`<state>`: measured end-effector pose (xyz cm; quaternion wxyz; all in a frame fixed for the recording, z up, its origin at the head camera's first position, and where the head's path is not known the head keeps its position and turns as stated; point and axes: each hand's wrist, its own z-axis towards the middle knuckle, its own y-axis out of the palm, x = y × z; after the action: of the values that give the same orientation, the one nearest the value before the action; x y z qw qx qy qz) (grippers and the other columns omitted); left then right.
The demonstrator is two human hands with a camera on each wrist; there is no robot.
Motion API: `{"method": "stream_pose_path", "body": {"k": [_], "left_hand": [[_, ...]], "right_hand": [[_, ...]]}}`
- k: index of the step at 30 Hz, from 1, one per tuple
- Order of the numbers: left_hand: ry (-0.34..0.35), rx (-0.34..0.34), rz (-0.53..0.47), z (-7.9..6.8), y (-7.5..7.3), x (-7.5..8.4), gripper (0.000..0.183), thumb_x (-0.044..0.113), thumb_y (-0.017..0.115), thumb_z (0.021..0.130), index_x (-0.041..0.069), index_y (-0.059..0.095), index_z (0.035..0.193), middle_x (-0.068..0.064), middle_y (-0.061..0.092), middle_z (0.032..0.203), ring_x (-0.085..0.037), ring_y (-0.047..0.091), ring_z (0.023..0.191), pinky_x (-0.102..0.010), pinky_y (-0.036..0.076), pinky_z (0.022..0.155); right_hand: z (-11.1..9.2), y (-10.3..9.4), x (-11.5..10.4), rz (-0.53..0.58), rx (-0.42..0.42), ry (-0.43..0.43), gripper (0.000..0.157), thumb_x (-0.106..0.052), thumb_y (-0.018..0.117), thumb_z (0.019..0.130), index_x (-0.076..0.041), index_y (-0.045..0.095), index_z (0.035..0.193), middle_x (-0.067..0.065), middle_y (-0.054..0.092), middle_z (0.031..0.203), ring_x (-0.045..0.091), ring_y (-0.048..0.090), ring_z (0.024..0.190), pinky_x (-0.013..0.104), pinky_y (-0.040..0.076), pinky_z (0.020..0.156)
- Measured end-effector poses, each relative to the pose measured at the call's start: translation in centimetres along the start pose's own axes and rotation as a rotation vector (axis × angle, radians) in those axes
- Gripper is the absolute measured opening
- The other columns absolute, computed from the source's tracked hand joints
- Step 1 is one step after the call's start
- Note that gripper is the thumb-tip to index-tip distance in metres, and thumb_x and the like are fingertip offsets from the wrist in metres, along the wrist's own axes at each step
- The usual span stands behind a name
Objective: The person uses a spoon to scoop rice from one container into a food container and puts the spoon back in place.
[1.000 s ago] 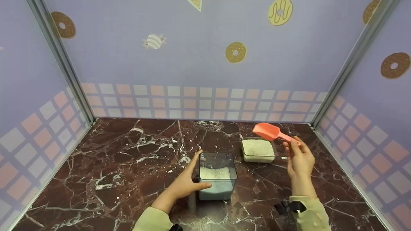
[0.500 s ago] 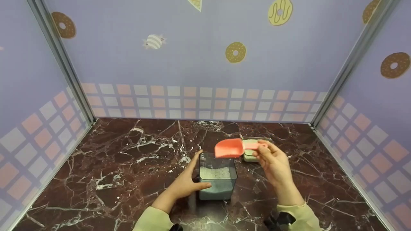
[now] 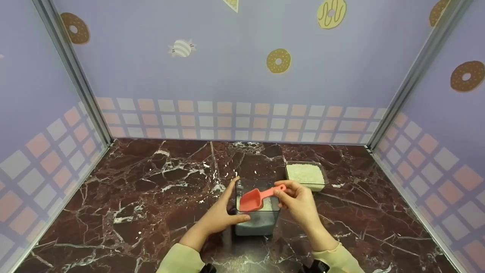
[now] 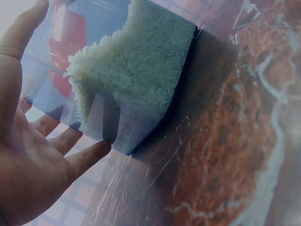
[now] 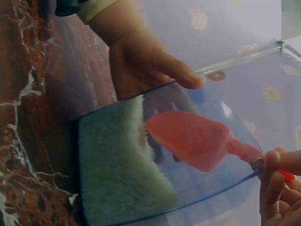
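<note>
A clear, tall square container [image 3: 257,223] stands on the tabletop, part filled with white rice [image 4: 136,66]. My left hand [image 3: 218,216] holds it from the left, thumb along the near face and fingers at the side and back. My right hand [image 3: 301,203] pinches the end of a red scoop's handle between thumb and fingers. The scoop [image 3: 251,200] is inside the container's open top, its bowl tilted down to the left. In the right wrist view, the scoop [image 5: 193,141] shows through the clear wall, with its tip near the rice surface.
A smaller clear glass dish [image 3: 316,187] of rice stands behind and right of the container. White grains lie scattered on the dark marbled tabletop [image 3: 151,212]. Purple printed panels [image 3: 242,76] enclose the back and sides, with metal posts [image 3: 401,87] at the corners.
My right hand has brought the scoop leftward and down, from above the glass dish into the container's top. The left hand and the container have stayed in place.
</note>
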<state>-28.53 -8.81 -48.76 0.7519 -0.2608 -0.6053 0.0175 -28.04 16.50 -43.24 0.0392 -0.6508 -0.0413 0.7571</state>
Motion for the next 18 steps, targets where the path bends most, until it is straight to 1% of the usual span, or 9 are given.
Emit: {"method": "stream_pose_path", "body": {"k": [3,5,7,10,13,15,18], "left_hand": [[0.003,0.0,-0.006,0.1,-0.02,-0.08,0.12,0.042,0.089,0.077,0.043,0.007,0.165,-0.018,0.017,0.172,-0.05,0.03,0.152,-0.075,0.025,0.118],[0.004,-0.001,-0.003,0.13,-0.03,-0.16,0.12,0.042,0.089,0.077,0.043,0.007,0.165,-0.019,0.017,0.172,-0.05,0.031,0.151,-0.075,0.026,0.118],[0.006,-0.002,-0.007,0.12,-0.04,-0.18,0.12,0.042,0.089,0.077,0.043,0.007,0.165,-0.02,0.018,0.171,-0.05,0.033,0.15,-0.075,0.027,0.118],[0.006,-0.001,-0.003,0.1,-0.06,-0.16,0.12,0.042,0.089,0.077,0.043,0.007,0.165,-0.02,0.017,0.172,-0.051,0.033,0.149,-0.075,0.027,0.117],[0.002,0.001,0.003,0.08,-0.06,-0.15,0.12,0.042,0.089,0.077,0.043,0.007,0.165,-0.02,0.017,0.172,-0.052,0.033,0.149,-0.076,0.026,0.117],[-0.003,0.001,0.0,0.05,-0.06,-0.15,0.12,0.042,0.089,0.077,0.043,0.007,0.165,-0.02,0.018,0.171,-0.052,0.034,0.149,-0.076,0.026,0.117],[-0.006,-0.002,-0.017,0.06,-0.03,-0.2,0.12,0.042,0.089,0.077,0.044,0.007,0.164,-0.021,0.021,0.17,-0.052,0.036,0.147,-0.075,0.026,0.117]], "right_hand": [[-0.07,0.38,0.35,-0.046,-0.017,-0.024,0.021,-0.002,0.074,0.092,0.006,0.071,0.112,-0.001,0.07,0.074,0.004,0.047,0.047,0.016,0.039,0.045],[-0.16,0.57,0.47,-0.078,-0.018,-0.05,0.023,-0.004,0.075,0.091,0.006,0.072,0.112,0.004,0.073,0.076,0.003,0.045,0.048,0.016,0.035,0.045],[-0.26,0.71,0.52,-0.113,-0.011,-0.083,0.024,-0.005,0.077,0.09,0.005,0.073,0.112,0.009,0.075,0.082,0.003,0.049,0.053,0.016,0.038,0.046],[-0.36,0.74,0.4,-0.181,0.003,-0.144,0.022,-0.007,0.079,0.088,0.002,0.076,0.108,0.014,0.076,0.087,0.003,0.057,0.064,0.016,0.045,0.055],[-0.44,0.57,0.26,-0.277,0.009,-0.192,0.021,-0.008,0.082,0.086,-0.002,0.078,0.105,0.009,0.074,0.083,0.001,0.059,0.067,0.015,0.047,0.06],[-0.47,0.37,0.13,-0.317,0.0,-0.202,0.02,-0.009,0.083,0.085,-0.003,0.079,0.104,0.008,0.071,0.08,0.001,0.055,0.064,0.015,0.044,0.058],[-0.38,-0.04,0.11,-0.354,-0.034,-0.19,0.02,-0.007,0.084,0.084,-0.003,0.079,0.103,0.009,0.067,0.086,0.002,0.055,0.065,0.014,0.044,0.057]]}}
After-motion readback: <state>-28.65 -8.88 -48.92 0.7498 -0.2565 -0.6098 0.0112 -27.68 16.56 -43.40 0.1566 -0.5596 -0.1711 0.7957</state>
